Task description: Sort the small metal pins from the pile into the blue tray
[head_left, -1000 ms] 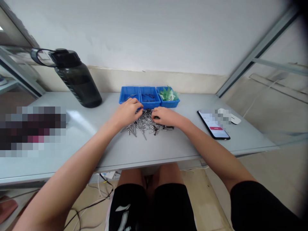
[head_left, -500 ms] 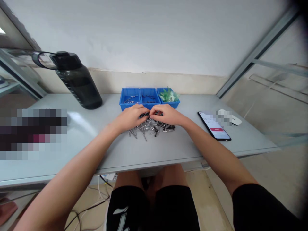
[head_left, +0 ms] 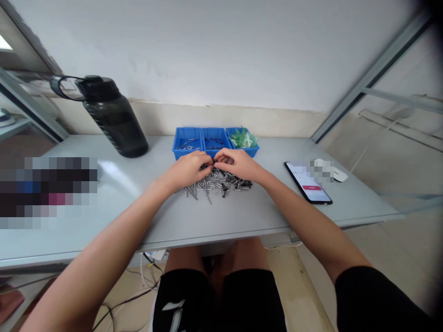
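The left hand (head_left: 188, 169) and right hand (head_left: 237, 165) are meeting fingertip to fingertip over the far edge of a pile of small metal pins (head_left: 218, 184); whether either is pinching one cannot be told. The pile is lying on the grey table (head_left: 242, 216), just before three blue bins (head_left: 215, 140). A dark bottle (head_left: 112, 120) is standing left, a phone (head_left: 309, 182) lying right.

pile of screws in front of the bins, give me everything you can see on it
The pile of screws is a loose heap of small metal pieces, mostly silvery with a few black ones, lying flat and crisscrossed on the grey table, just in front of the three blue bins. The left hand and right hand rest on its far edge, fingertips meeting there; what they pinch cannot be made out.
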### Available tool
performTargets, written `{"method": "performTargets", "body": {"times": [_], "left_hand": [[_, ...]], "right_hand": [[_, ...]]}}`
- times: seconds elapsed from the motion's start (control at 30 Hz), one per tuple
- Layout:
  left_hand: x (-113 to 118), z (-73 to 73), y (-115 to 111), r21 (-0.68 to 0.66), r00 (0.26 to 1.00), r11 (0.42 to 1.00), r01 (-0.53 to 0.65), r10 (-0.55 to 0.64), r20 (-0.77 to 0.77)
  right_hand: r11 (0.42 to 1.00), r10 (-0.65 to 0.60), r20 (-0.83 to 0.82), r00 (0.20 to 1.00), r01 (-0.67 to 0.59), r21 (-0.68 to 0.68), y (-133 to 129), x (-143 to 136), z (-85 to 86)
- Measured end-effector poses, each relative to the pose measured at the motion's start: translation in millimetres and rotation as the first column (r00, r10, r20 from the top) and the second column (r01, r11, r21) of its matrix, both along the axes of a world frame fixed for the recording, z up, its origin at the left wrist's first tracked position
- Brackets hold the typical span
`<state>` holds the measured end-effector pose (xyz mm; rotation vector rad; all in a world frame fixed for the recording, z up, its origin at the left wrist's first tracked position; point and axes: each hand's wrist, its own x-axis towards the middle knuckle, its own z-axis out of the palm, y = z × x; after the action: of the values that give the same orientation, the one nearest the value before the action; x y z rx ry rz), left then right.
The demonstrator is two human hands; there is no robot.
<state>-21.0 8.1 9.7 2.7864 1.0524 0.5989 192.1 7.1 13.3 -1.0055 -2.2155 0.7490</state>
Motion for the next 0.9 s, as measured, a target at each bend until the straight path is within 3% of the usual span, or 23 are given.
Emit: {"method": "performTargets", "body": {"times": [0.23, 0.53, 0.9], "left_hand": [[-0.7, -0.2, 1.1, 0.031, 0.998, 0.998, -0.047, 0.048, -0.038], [-0.6, 0.3, -0.4, 0.022, 0.994, 0.997, -0.07, 0.071, -0.079], [-0.7, 0.7, -0.5, 0.009, 0.994, 0.997, -0.082, 0.083, -0.075]], "right_hand": [[0.984, -0.037, 0.206, 0.978, -0.001, 0.18, 1.6, 0.6, -3.3], [0.956, -0.089, 0.345, 0.934, -0.017, 0.291, -0.5, 1.0, -0.7], [0.977, -0.075, 0.416, 0.906, -0.017, 0.214, -0.8, 0.9, -1.1]]}}
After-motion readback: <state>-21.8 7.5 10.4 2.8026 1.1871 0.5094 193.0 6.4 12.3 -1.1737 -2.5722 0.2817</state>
